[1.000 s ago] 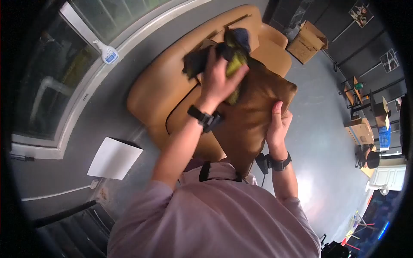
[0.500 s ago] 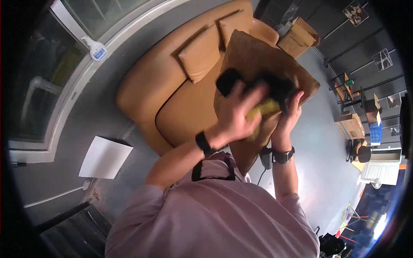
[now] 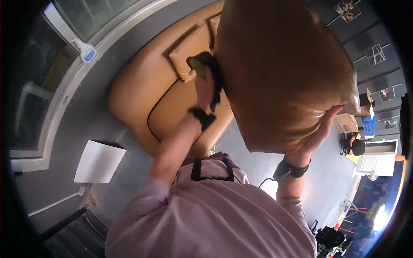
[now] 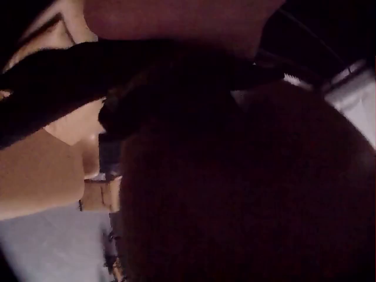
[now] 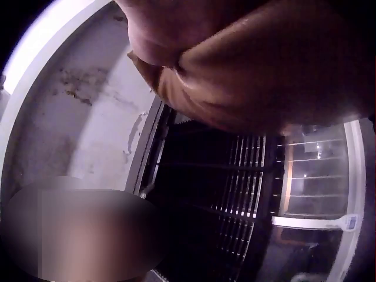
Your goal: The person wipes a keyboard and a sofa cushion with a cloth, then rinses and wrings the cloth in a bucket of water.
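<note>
Cushion, two o'clock: brown, leather-look, smooth with soft gloss, creased along lower edge. Sofa, ten o'clock: tan leather-look, smooth, low sheen. Cloth, near twelve: dark and yellow-green fabric, matt; weave too blurred to tell. Shirt, six: matt woven-looking cloth, wrinkled. Bottle, ten: white plastic, smooth. Sheet, eight: white, paper-like, matt. Floor, four: grey, smooth, shiny. Box, three: matt cardboard.
</note>
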